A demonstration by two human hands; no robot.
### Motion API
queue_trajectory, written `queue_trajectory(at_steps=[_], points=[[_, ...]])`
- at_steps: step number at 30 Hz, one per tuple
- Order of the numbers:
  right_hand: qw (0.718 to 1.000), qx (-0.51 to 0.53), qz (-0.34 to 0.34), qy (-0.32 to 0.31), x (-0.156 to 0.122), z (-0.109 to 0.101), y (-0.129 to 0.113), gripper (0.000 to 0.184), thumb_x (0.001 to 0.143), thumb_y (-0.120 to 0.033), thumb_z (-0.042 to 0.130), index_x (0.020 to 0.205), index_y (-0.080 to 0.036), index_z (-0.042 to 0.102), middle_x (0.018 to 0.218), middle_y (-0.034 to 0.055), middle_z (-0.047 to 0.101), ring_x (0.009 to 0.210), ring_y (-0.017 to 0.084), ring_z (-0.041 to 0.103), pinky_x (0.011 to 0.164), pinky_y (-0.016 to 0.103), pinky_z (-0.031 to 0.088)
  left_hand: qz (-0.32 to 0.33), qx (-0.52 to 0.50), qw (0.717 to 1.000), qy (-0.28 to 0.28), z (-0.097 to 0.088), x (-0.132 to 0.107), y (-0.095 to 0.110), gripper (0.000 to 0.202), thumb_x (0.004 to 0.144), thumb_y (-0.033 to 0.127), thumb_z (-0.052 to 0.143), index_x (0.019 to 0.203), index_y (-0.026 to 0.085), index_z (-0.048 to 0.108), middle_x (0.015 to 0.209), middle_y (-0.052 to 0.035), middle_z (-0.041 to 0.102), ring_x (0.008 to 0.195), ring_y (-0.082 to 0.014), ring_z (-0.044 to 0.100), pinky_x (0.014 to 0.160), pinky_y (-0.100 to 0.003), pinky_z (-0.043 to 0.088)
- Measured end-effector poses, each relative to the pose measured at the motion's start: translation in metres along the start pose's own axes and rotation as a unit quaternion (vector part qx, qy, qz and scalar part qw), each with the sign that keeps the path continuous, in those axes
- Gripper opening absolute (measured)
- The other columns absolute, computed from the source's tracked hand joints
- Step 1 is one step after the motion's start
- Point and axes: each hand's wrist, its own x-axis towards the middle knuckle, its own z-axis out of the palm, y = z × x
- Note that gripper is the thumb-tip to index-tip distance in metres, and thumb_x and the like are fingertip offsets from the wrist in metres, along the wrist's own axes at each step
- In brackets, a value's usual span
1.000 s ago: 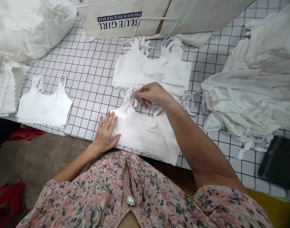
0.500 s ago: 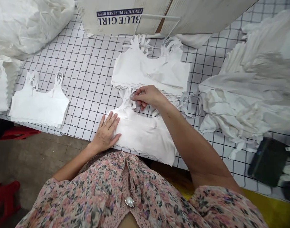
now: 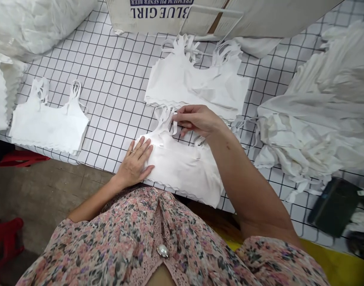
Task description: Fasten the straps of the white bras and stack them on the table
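Observation:
A white camisole bra top [image 3: 182,167] with a wavy hem lies at the table's front edge before me. My left hand [image 3: 135,161] rests flat on its left side, fingers spread. Between thumb and fingers, my right hand [image 3: 199,119] pinches the thin strap [image 3: 174,123] at the top's upper left. The right-hand strap is partly hidden by my forearm. Just beyond lies a stack of similar white tops [image 3: 196,85], straps pointing away from me.
Another white top [image 3: 49,127] lies at left, near folded white pieces [image 3: 0,93] and a plastic bag [image 3: 41,24]. A cardboard box [image 3: 170,20] stands at the back. Heaped white garments [image 3: 312,115] and a dark case-like object [image 3: 333,206] are at right. Red stools [image 3: 6,246] stand below.
My right hand has shifted slightly right with the pinched strap, drawing it out a little. The left hand stays flat on the top. The camera view has tilted slightly.

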Motion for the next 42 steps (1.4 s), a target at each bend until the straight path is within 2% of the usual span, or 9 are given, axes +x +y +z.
queue_trajectory(at_steps=[5, 10, 14, 22, 26, 28, 32, 36, 42], points=[[0.996, 0.093, -0.016, 0.003, -0.001, 0.008, -0.004, 0.036, 0.064, -0.024, 0.099, 0.069, -0.017, 0.064, 0.078, 0.0049, 0.071, 0.053, 0.006, 0.042, 0.042, 0.028, 0.058, -0.006, -0.004, 1.000, -0.002, 0.000, 0.000, 0.000, 0.082, 0.112, 0.041, 0.055, 0.181, 0.021, 0.015, 0.184, -0.0146, 0.036, 0.177, -0.0326, 0.020, 0.145, -0.063, 0.024], [0.993, 0.097, -0.021, 0.067, 0.003, 0.018, -0.008, 0.028, 0.073, -0.014, 0.091, 0.069, -0.017, 0.064, 0.070, 0.0000, 0.061, 0.058, 0.009, 0.050, 0.046, 0.025, 0.059, 0.003, 0.005, 1.000, 0.008, 0.000, 0.000, 0.000, 0.080, 0.112, 0.042, 0.055, 0.180, 0.019, 0.019, 0.183, -0.0157, 0.038, 0.177, -0.0334, 0.021, 0.145, -0.062, 0.026], [0.996, 0.074, -0.014, 0.037, 0.000, 0.016, -0.010, 0.026, 0.080, -0.020, 0.090, 0.076, -0.018, 0.065, 0.073, 0.0008, 0.065, 0.056, 0.008, 0.048, 0.049, 0.026, 0.060, -0.003, 0.001, 1.000, 0.001, -0.002, 0.000, 0.000, 0.077, 0.112, 0.041, 0.055, 0.178, 0.020, 0.023, 0.183, -0.0146, 0.038, 0.177, -0.0326, 0.021, 0.145, -0.063, 0.026], [0.988, 0.125, -0.088, 0.018, 0.011, 0.012, -0.004, 0.031, 0.086, -0.019, 0.084, 0.112, -0.024, 0.068, 0.103, 0.0005, 0.078, 0.075, 0.010, 0.066, 0.065, 0.022, 0.064, 0.000, 0.008, 1.000, 0.013, -0.003, 0.000, 0.000, 0.074, 0.112, 0.042, 0.056, 0.177, 0.019, 0.027, 0.181, -0.0157, 0.041, 0.177, -0.0325, 0.022, 0.145, -0.062, 0.027], [0.983, -0.054, -0.135, 0.116, 0.017, 0.011, -0.002, 0.024, 0.090, -0.014, 0.076, 0.114, -0.019, 0.071, 0.107, 0.0071, 0.076, 0.083, 0.017, 0.072, 0.079, 0.033, 0.069, 0.008, 0.010, 1.000, 0.027, -0.004, -0.001, -0.005, 0.078, 0.111, 0.041, 0.058, 0.179, 0.020, 0.025, 0.180, -0.0156, 0.043, 0.176, -0.0328, 0.025, 0.145, -0.062, 0.027], [0.934, -0.224, -0.192, 0.202, -0.002, 0.012, 0.003, 0.031, 0.094, -0.014, 0.073, 0.124, -0.016, 0.073, 0.125, 0.0135, 0.074, 0.095, 0.022, 0.075, 0.093, 0.042, 0.069, 0.014, 0.010, 0.999, 0.040, -0.006, 0.000, -0.008, 0.079, 0.111, 0.040, 0.059, 0.179, 0.022, 0.024, 0.179, -0.0152, 0.045, 0.176, -0.0323, 0.027, 0.145, -0.062, 0.026], [0.821, -0.448, -0.301, 0.187, -0.075, 0.036, 0.044, 0.051, 0.115, -0.036, 0.045, 0.159, -0.014, 0.061, 0.158, 0.0190, 0.064, 0.143, 0.033, 0.066, 0.119, 0.051, 0.060, 0.010, 0.006, 0.997, 0.076, -0.010, 0.004, -0.009, 0.083, 0.112, 0.040, 0.060, 0.182, 0.026, 0.018, 0.183, -0.0145, 0.037, 0.176, -0.0335, 0.025, 0.146, -0.067, 0.014], [0.762, -0.562, -0.309, 0.084, -0.133, 0.053, 0.124, 0.076, 0.116, -0.061, 0.036, 0.176, -0.014, 0.038, 0.182, 0.0190, 0.034, 0.172, 0.036, 0.033, 0.139, 0.071, 0.026, 0.021, 0.008, 0.999, 0.041, -0.007, 0.008, -0.008, 0.081, 0.116, 0.035, 0.051, 0.183, 0.026, 0.007, 0.187, -0.0128, 0.024, 0.177, -0.0320, 0.018, 0.147, -0.064, 0.008], [0.744, -0.606, -0.233, 0.156, -0.183, -0.022, 0.199, 0.093, 0.114, -0.064, 0.040, 0.182, -0.013, 0.006, 0.184, 0.0248, 0.017, 0.174, 0.043, 0.023, 0.132, 0.084, 0.023, 0.039, 0.052, 0.998, 0.007, -0.009, 0.007, -0.018, 0.086, 0.115, 0.043, 0.054, 0.183, 0.021, 0.007, 0.188, -0.0133, 0.019, 0.178, -0.0311, 0.013, 0.148, -0.059, 0.007]])
